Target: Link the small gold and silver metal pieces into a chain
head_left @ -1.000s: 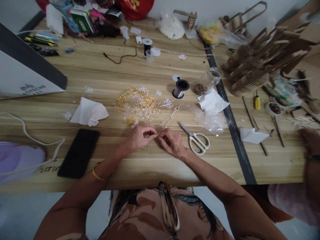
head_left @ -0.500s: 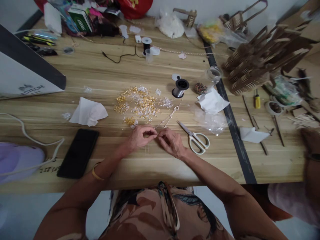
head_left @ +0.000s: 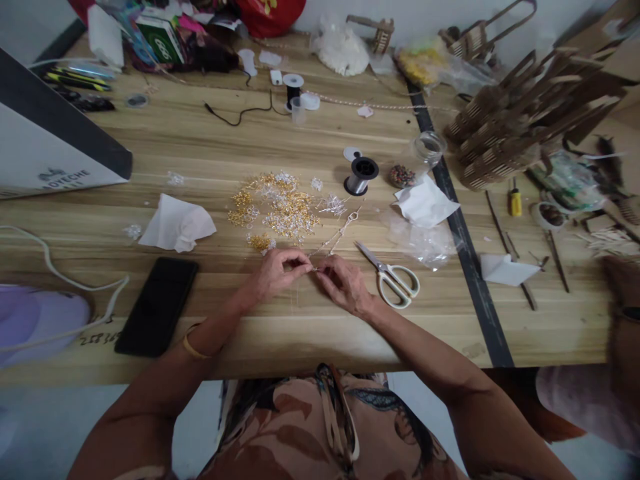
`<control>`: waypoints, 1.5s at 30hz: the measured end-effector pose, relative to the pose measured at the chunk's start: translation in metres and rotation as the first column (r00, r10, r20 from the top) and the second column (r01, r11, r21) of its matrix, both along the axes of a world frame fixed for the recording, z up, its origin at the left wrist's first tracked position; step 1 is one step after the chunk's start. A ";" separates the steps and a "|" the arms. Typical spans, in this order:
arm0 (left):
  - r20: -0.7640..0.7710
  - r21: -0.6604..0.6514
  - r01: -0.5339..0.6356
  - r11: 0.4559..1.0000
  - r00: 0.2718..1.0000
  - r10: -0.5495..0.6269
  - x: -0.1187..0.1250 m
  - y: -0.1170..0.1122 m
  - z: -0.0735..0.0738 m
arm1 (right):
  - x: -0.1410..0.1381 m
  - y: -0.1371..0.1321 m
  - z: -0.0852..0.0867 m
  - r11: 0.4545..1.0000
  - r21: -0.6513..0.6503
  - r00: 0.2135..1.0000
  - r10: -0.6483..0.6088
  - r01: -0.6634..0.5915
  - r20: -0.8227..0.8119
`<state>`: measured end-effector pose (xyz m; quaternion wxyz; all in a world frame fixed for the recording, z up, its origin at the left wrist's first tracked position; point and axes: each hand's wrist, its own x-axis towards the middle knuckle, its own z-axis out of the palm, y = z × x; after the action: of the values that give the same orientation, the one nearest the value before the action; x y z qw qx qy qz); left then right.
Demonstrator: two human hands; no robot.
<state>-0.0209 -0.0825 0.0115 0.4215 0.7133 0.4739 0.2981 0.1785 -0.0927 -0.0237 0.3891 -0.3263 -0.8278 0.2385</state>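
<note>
Scarcely anything shifts: the left hand [head_left: 280, 273] and right hand [head_left: 344, 285] keep their grips pinched on the near end of the beaded strand [head_left: 342, 232] above the worktop [head_left: 240, 147], suggesting fine work continuing there.

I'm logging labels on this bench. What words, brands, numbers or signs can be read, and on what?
"OYECHE", first letter unclear, on the large box; the line below is too blurred.
"258 36", handwritten on the tabletop; its end and the marks above are unclear.
"999" or "666", depending on orientation, on the green box.
Gold mark on the red item: unreadable.
</note>
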 end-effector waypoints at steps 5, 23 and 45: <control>0.048 -0.005 -0.009 1.000 0.999 0.010 -0.003 0.002 -0.005 | -0.001 -0.001 0.006 1.000 -0.003 1.000 -0.015 0.015 -0.007; 0.069 -0.012 0.006 1.000 0.998 -0.005 -0.001 0.002 -0.016 | -0.002 0.002 0.002 0.999 -0.018 0.999 0.033 -0.033 -0.017; 0.294 -0.176 -0.083 0.981 0.947 0.133 0.004 0.003 -0.023 | -0.001 0.002 0.003 0.994 -0.099 0.998 -0.049 0.044 -0.050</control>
<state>-0.0167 -0.0800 -0.0113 0.5287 0.5955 0.4643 0.3877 0.1773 -0.0909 -0.0205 0.3998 -0.3578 -0.7967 0.2781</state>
